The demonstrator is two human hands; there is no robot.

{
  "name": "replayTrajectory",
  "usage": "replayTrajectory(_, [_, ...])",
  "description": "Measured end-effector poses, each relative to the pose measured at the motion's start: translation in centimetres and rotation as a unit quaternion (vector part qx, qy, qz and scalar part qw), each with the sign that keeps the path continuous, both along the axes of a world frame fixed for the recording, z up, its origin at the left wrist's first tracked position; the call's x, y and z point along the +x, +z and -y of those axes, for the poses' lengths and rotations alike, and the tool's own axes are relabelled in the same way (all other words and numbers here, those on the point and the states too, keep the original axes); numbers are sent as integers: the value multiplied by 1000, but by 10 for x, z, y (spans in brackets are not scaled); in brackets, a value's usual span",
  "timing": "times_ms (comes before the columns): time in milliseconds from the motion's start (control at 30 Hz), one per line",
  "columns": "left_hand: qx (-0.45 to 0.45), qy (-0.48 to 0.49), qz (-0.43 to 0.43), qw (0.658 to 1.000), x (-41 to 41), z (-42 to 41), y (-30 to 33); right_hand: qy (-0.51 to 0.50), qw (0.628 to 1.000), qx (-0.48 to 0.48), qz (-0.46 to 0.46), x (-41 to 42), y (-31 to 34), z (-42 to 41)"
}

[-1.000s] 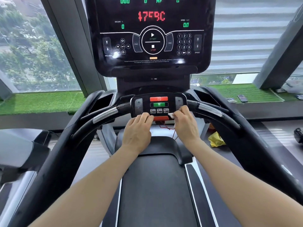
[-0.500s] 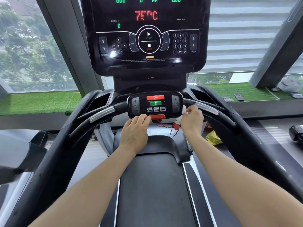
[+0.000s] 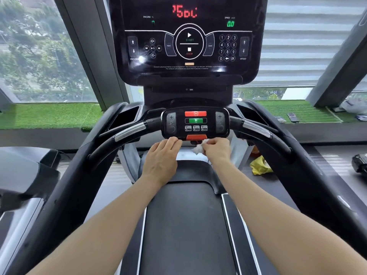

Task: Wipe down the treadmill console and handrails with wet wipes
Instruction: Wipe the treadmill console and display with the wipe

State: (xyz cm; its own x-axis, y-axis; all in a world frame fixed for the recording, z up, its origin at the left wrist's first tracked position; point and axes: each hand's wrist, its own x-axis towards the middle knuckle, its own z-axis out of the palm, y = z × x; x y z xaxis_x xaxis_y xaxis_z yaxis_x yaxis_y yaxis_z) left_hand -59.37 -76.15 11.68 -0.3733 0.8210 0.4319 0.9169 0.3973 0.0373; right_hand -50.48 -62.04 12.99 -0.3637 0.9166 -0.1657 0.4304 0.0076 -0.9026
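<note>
The big black console (image 3: 188,44) fills the top of the head view, its display lit. Below it sits a small control pad (image 3: 195,122) between the left handrail (image 3: 119,135) and the right handrail (image 3: 260,132). My right hand (image 3: 217,149) grips a crumpled white wet wipe (image 3: 198,148) just under the pad's orange bottom edge. My left hand (image 3: 161,159) rests with its fingertips against the pad's lower left edge and holds nothing.
A yellow cloth (image 3: 259,166) lies on the floor right of the treadmill. The black running belt (image 3: 182,225) stretches below my arms. Green turf (image 3: 49,116) lines the window ledge, with remotes (image 3: 293,117) at right. Another machine (image 3: 23,171) stands at left.
My right hand has moved with the wipe from the right handrail's inner end leftward to beneath the pad's orange edge. The left hand stays at the pad's lower left.
</note>
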Motion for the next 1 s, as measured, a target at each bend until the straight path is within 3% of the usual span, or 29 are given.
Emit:
replayTrajectory(133, [2, -9, 2, 1000, 0, -3, 4, 16, 1000, 1, -26, 14, 11, -7])
replayTrajectory(400, [-3, -14, -2, 1000, 1, -8, 4, -74, 996, 47, 2, 34, 8, -25])
replayTrajectory(633, [-11, 28, -11, 999, -20, 17, -1, 23, 987, 158, 15, 3, 12, 17])
replayTrajectory(833, [-30, 81, 60, 994, -36, 29, 2, 142, 959, 246, 22, -11, 17, 36])
replayTrajectory(1000, [-25, 100, 58, 993, -49, 45, -2, 121, 950, 287, 36, -40, 3, 55])
